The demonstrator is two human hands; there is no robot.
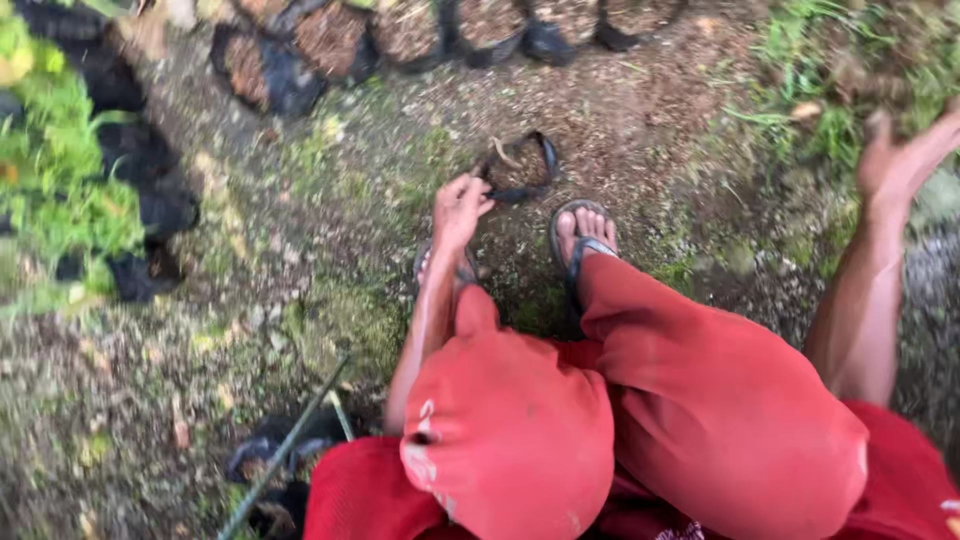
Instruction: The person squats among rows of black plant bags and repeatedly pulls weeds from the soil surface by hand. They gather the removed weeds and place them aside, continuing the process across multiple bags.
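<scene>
Left hand fingers pinched on rim of small black soft plastic bag, soil-filled, on gritty ground. Right hand raised, blurred, fingers apart, holding nothing.

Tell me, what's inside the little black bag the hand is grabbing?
The left hand grips the rim of the small black bag. Inside you can see brown soil and a pale twig or root lying on top. Anything buried deeper in the soil is hidden.
</scene>
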